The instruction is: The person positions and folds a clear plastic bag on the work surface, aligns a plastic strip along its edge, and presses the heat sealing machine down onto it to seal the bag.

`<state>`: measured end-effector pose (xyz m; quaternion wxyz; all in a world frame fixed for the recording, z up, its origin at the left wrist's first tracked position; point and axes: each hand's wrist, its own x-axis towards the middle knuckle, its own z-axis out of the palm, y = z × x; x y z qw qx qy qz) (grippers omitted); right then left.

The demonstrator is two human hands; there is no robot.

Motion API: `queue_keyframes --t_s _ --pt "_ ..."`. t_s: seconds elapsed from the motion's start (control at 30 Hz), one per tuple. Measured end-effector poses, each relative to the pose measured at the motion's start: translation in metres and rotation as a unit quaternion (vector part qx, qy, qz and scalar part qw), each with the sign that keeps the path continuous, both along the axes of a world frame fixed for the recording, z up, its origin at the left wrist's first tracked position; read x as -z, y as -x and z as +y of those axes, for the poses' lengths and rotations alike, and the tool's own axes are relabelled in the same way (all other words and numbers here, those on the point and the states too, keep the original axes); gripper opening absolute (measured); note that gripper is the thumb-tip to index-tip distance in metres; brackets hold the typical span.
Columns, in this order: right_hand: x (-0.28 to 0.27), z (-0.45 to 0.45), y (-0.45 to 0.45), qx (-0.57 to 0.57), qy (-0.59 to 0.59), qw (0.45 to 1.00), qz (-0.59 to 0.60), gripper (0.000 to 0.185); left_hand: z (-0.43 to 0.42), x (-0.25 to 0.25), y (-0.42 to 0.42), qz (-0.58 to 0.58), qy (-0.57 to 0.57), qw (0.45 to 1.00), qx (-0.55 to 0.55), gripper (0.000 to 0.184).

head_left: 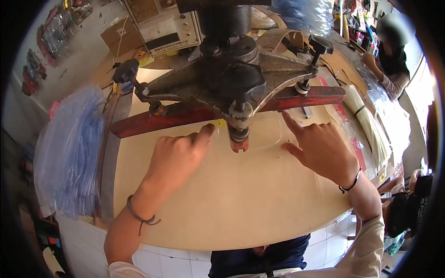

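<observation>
My left hand (182,150) rests over the tan work surface (222,204), its index finger stretched toward a small yellow piece (221,123) and its other fingers curled under. My right hand (320,147) has thumb and index finger spread apart, the index fingertip close to the lower edge of the red bar (315,96). Between my hands hangs the metal press head (241,109) with black knobs. Beneath it, a clear plastic sheet (266,132) lies on the surface, its outline faint. Neither hand visibly holds anything.
Stacked bluish plastic sheets (69,153) lie at the left. A machine box (167,28) stands behind the press. Bundled pale strips (368,125) lie on the right. A person (394,60) sits at the upper right, and another person (408,204) is at the lower right.
</observation>
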<state>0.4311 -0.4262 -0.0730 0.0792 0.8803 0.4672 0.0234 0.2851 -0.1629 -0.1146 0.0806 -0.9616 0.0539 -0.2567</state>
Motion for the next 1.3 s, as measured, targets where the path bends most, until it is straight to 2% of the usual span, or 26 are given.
queue_keyframes --t_s 0.1,0.2,0.4,0.5,0.7,0.9,1.3 --pt "0.007 -0.001 -0.003 -0.018 -0.013 1.0 0.004 0.07 0.004 0.011 -0.003 0.005 0.001 1.0 0.002 0.038" --pt "0.015 -0.003 -0.002 -0.039 -0.043 0.998 -0.004 0.073 -0.003 0.002 -0.001 0.05 0.012 0.998 -0.044 0.043" --pt "0.018 0.007 0.001 0.009 0.007 1.0 0.01 0.078 -0.008 0.0 0.004 0.056 0.022 0.996 -0.06 0.046" --pt "0.022 0.007 -0.003 0.016 -0.037 0.997 0.063 0.083 -0.006 0.002 0.003 0.057 0.037 0.996 -0.058 0.047" --pt "0.018 0.006 -0.007 0.011 -0.03 0.997 0.072 0.079 -0.001 0.009 0.002 0.06 0.02 0.997 -0.041 0.056" --pt "0.019 0.004 -0.009 0.026 -0.082 0.99 0.11 0.078 -0.006 0.012 0.0 0.095 0.006 0.993 -0.072 0.064" --pt "0.022 0.002 -0.015 -0.017 -0.1 0.991 0.086 0.078 -0.006 0.013 -0.003 0.107 0.027 0.992 -0.068 0.06"
